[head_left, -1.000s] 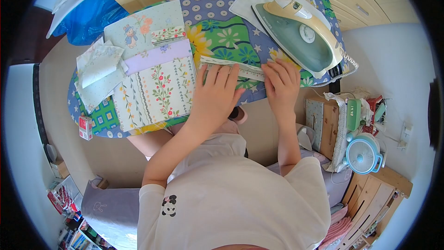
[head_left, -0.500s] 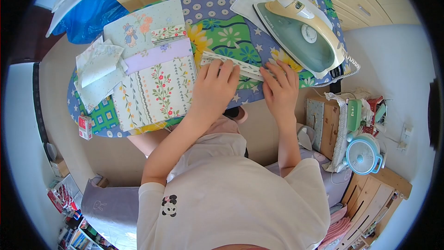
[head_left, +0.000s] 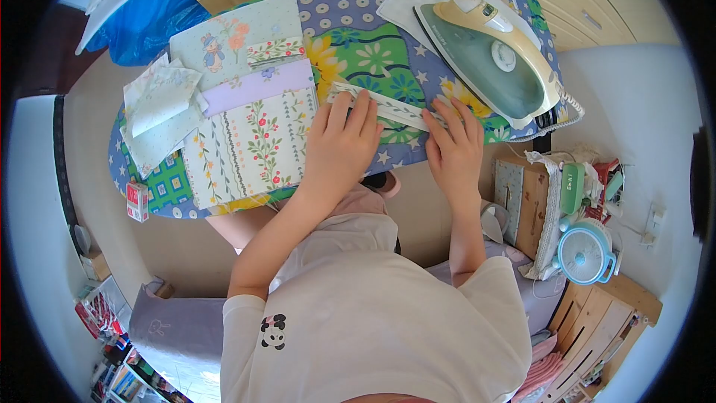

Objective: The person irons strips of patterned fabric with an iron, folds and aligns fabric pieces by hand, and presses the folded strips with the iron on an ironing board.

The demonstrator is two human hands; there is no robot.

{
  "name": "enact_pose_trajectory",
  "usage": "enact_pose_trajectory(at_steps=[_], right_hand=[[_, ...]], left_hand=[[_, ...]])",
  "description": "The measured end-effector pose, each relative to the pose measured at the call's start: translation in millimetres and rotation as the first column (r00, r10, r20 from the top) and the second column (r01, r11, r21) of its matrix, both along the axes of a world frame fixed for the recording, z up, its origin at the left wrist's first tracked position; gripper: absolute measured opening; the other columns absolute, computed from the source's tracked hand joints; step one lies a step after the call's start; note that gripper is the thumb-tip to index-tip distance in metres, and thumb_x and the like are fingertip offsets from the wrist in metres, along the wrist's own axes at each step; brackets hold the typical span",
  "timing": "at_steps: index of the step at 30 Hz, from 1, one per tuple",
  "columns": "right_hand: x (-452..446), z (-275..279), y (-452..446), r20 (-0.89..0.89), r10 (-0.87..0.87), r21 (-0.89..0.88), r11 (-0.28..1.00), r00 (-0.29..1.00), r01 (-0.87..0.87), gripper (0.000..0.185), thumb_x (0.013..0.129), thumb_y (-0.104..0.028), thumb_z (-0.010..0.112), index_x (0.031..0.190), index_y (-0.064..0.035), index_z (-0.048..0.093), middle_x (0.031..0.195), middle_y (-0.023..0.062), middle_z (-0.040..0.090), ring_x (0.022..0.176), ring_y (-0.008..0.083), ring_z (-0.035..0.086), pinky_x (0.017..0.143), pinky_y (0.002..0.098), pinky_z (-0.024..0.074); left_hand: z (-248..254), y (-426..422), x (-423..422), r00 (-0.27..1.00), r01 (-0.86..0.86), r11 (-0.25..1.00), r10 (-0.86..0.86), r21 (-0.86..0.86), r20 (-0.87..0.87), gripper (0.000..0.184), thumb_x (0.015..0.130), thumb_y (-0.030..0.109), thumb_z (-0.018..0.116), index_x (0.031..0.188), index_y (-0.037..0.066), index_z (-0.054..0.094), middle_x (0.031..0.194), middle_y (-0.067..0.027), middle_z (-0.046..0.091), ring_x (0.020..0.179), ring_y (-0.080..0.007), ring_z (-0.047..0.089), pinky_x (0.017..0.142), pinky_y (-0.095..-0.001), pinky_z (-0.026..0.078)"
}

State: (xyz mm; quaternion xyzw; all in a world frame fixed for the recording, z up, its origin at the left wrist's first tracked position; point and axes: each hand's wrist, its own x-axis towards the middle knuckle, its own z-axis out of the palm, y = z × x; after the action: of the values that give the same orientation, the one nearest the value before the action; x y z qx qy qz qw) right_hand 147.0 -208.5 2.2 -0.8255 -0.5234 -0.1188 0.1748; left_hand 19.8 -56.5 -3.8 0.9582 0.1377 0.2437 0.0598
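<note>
A narrow folded fabric strip [head_left: 399, 110] with a leaf print lies slanted on the colourful ironing board [head_left: 335, 6]. On its left end rests my left hand [head_left: 342, 142], palm down, fingers slightly apart. My right hand [head_left: 455, 147] touches the strip's right end, its fingers spread. To the left lie a floral fabric piece [head_left: 261, 145], a lilac band [head_left: 261, 88], a rabbit-print piece [head_left: 212, 43] and a small folded floral piece [head_left: 274, 51]. The iron [head_left: 492, 56] sits on a white cloth [head_left: 403, 1] at the right.
Loose pale fabric scraps [head_left: 160, 108] lie at the board's left end, near a small red-and-white box [head_left: 137, 201]. The iron's coiled cord [head_left: 573, 108] hangs at the right edge. A blue fan [head_left: 584, 254] stands beyond, lower right. Cabinets [head_left: 597, 0] border the far side.
The strip's leaf-printed face now shows flatter and wider between my hands. My left hand has shifted slightly left and my right fingers have moved a little on the strip's end.
</note>
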Motion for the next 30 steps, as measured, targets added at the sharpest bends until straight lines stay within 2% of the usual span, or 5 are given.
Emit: enact_pose_trajectory(at_steps=[5,11,14,21,30], right_hand=[[-1.5,-0.1,-0.2,0.005,-0.002,-0.018,1.000,1.000,0.003,0.036,0.069,-0.007,0.062,0.105,-0.0086,0.064,0.121,0.0057,0.054,0.118,0.0300,0.045,0.095,0.0452,0.0368],[-8.5,0.8,2.8,0.006,-0.025,-0.031,0.999,1.000,0.025,0.035,0.073,-0.008,0.061,0.109,-0.0062,0.062,0.123,0.0081,0.053,0.119,0.0309,0.045,0.097,0.0460,0.0361],[-19.0,-2.2,10.1,-0.106,0.007,0.034,0.999,0.994,-0.003,0.037,0.078,-0.010,0.060,0.114,-0.0026,0.058,0.129,0.0111,0.049,0.123,0.0323,0.043,0.101,0.0476,0.0334],[-38.0,-5.5,24.4,-0.227,0.075,-0.054,0.994,0.971,-0.090,0.051,0.083,-0.017,0.058,0.129,-0.0004,0.045,0.137,0.0145,0.042,0.129,0.0326,0.036,0.105,0.0477,0.0278],[-34.2,-7.0,23.1,-0.263,0.061,-0.080,0.993,0.963,-0.085,0.053,0.084,-0.020,0.059,0.131,-0.0019,0.044,0.138,0.0141,0.041,0.131,0.0307,0.035,0.107,0.0466,0.0255]], left_hand=[[2.0,-2.5,-4.1,1.000,-0.016,1.000,0.016,-0.020,-0.025,0.030,0.080,0.022,0.062,0.103,0.004,0.064,0.119,-0.0071,0.056,0.121,-0.0280,0.042,0.099,-0.0467,0.033],[-3.0,-6.9,-8.0,0.997,-0.033,0.997,0.028,-0.069,-0.075,0.038,0.081,0.025,0.061,0.113,0.005,0.059,0.124,-0.0072,0.053,0.124,-0.0277,0.040,0.104,-0.0521,0.028],[-4.2,-6.9,-8.4,0.999,-0.008,0.997,0.005,-0.071,-0.039,0.040,0.079,0.025,0.062,0.112,0.002,0.058,0.121,-0.0114,0.053,0.123,-0.0319,0.042,0.103,-0.0565,0.028],[-3.1,-6.7,-8.4,0.996,-0.043,0.996,0.036,-0.084,-0.077,0.039,0.080,0.025,0.061,0.116,0.008,0.058,0.128,-0.0083,0.050,0.126,-0.0306,0.039,0.105,-0.0559,0.025],[-8.4,-7.4,-5.3,0.996,0.014,0.995,-0.023,-0.099,-0.089,0.047,0.081,0.022,0.059,0.123,0.002,0.051,0.136,-0.0143,0.042,0.129,-0.0343,0.034,0.105,-0.0559,0.024]])
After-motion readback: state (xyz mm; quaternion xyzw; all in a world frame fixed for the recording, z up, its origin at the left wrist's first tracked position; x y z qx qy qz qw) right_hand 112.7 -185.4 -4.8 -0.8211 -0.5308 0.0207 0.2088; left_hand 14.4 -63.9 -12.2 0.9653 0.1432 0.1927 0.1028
